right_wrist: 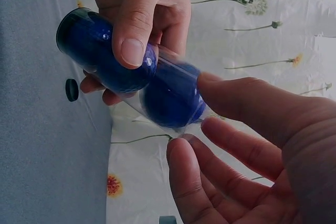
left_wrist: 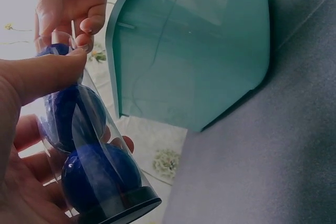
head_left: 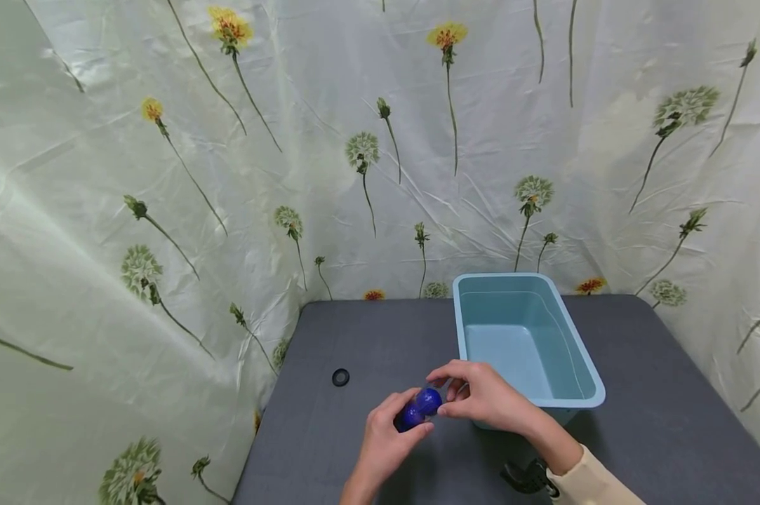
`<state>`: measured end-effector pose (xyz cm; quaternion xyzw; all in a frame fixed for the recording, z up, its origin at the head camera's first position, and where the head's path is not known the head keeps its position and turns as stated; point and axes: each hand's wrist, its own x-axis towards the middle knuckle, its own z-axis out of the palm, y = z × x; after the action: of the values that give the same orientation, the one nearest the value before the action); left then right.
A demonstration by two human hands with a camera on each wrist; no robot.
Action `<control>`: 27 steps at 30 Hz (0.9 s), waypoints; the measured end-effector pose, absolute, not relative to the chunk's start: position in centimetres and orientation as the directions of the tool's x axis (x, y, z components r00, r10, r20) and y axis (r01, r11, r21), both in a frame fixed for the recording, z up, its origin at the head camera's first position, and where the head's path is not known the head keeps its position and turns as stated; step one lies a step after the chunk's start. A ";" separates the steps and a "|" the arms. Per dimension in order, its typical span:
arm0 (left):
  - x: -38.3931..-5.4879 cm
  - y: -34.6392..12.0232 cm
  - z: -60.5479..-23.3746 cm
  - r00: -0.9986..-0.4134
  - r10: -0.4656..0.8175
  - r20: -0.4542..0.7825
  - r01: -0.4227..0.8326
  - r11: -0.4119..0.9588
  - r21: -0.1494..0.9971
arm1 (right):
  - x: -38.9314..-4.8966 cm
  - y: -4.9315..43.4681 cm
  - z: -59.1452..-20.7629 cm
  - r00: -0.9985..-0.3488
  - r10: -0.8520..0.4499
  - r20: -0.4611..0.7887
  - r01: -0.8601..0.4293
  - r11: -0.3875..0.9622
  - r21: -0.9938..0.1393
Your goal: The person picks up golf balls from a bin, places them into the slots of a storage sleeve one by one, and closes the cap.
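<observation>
Tube (left_wrist: 105, 129), clear and dark-based, holds three blue balls (right_wrist: 173, 95) and occupies the lower centre of the head view. Principal risk, in my judgement: a ball rolling out. I can make out no cover on the upper-right end, and a black disc (head_left: 340, 377) lies apart on the table (head_left: 386, 337), left of centre. Should the tube tip that end down with the right hand (head_left: 483, 393) drawn away, balls could drop to the table or into the bin (head_left: 563, 403) at lower right. Second risk: smooth plastic could turn or slip in the left hand (head_left: 386, 431) if the end is pushed or pulled hard.

As to position, I record the left hand gripping the tube, thumb across one side, fingers round the other. The right hand's fingers are bent about the tube's end, next to the last ball; from my remote post I cannot tell whether they pinch it or merely touch
</observation>
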<state>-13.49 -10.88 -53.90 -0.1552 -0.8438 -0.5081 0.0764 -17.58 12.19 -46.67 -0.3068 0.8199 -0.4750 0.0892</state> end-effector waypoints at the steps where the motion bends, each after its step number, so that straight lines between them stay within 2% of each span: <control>1: -13.3 -10.9 -53.9 -0.939 0.184 0.291 0.343 0.436 0.832 | -17.5 12.1 -46.7 -0.794 -0.589 0.148 -0.423 0.362 -0.831; 13: -12.1 -12.5 -54.5 -0.932 0.115 0.345 0.360 0.422 0.832 | -17.5 10.4 -46.4 -0.785 -0.601 0.150 -0.418 0.334 -0.845; 20: -10.3 -15.6 -55.1 -0.971 -0.056 0.233 0.186 0.434 0.881 | -18.7 7.0 -47.0 -0.814 -0.556 0.171 -0.420 0.359 -0.833; 27: -7.9 -18.9 -55.4 -0.970 -0.199 0.142 0.044 0.432 0.901 | -21.0 1.5 -49.2 -0.841 -0.511 0.179 -0.410 0.386 -0.826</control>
<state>-7.94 -18.89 -55.38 0.0464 -0.8383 -0.5311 0.1142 -20.98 1.51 -49.20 -0.2773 0.8307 -0.4798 0.0526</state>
